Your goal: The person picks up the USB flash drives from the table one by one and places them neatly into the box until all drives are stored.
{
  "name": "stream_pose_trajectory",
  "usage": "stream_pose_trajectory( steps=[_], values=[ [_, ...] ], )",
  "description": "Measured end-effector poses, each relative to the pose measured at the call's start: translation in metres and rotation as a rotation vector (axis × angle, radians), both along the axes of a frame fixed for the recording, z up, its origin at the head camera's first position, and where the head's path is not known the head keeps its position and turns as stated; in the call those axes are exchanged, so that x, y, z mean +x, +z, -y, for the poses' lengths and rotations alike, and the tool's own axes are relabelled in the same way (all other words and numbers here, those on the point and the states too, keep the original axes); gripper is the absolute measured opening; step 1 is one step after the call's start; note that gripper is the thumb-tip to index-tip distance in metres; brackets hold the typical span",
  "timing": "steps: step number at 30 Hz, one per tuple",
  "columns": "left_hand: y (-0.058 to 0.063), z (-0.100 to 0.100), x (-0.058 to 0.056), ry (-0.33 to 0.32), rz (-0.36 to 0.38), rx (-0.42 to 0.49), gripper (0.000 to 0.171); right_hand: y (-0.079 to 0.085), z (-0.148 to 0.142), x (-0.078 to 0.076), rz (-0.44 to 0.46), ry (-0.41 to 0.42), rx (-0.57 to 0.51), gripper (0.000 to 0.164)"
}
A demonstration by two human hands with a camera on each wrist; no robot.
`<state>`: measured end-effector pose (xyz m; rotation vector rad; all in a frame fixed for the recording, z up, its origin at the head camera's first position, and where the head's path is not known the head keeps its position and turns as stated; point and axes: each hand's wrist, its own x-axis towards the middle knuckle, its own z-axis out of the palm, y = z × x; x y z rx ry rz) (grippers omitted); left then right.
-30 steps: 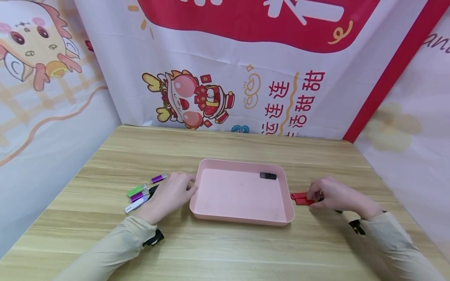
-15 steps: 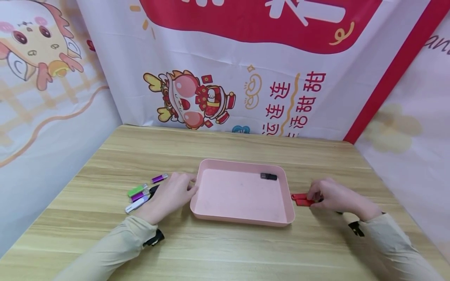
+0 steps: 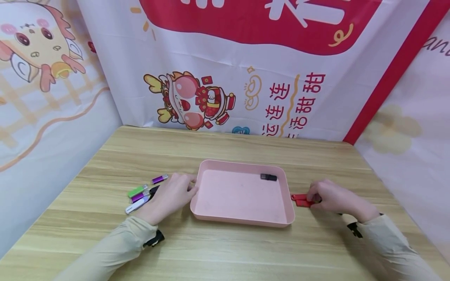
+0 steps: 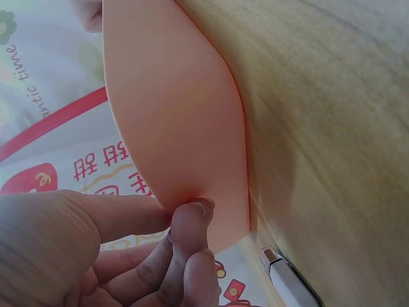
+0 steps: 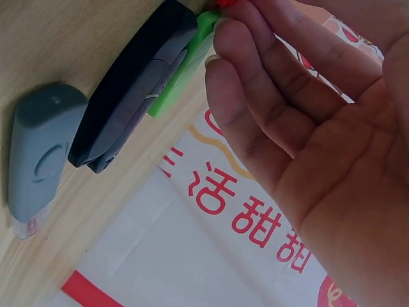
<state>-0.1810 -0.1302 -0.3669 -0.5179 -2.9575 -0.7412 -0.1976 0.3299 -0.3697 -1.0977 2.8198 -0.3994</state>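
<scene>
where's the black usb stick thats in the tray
In the head view, the black USB stick lies inside the pink tray, in its far right corner, apart from both hands.

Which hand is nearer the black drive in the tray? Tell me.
Right. The right hand lies just outside the tray, right of the black drive; the left hand touches the tray's far left rim, farther away.
</scene>
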Motion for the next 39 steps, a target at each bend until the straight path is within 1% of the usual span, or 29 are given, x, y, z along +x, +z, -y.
stream_pose_trajectory(
  steps=[4,9,22,27,34,37,39],
  values=[
    [0.0000,0.0002,-0.0002,-0.001,0.000,-0.004,0.017,-0.0009,0.0007,-0.0002,-0.002,-0.017,0.015,0.022],
    [-0.0001,0.0001,-0.0006,-0.002,-0.004,-0.004,0.017,-0.0020,0.0005,-0.0008,-0.018,-0.010,0.022,0.022],
    [-0.0008,0.0002,-0.0003,-0.002,0.004,0.001,0.019,-0.0011,0.0021,0.0005,-0.012,0.010,0.030,0.022],
    [-0.0010,-0.0005,-0.0016,-0.010,-0.004,0.002,0.019,-0.0007,0.0024,0.0007,0.014,-0.019,0.047,0.022],
    [-0.0020,0.0012,-0.0010,-0.005,-0.007,-0.007,0.013,-0.0018,0.0040,0.0004,0.033,-0.056,0.059,0.022],
    [-0.0023,0.0012,-0.0007,-0.004,-0.007,-0.010,0.014,-0.0016,0.0045,0.0010,0.037,-0.061,0.051,0.021],
    [-0.0026,0.0006,-0.0008,-0.002,-0.004,-0.005,0.018,-0.0014,0.0047,0.0016,0.042,-0.068,0.053,0.021]
  ],
)
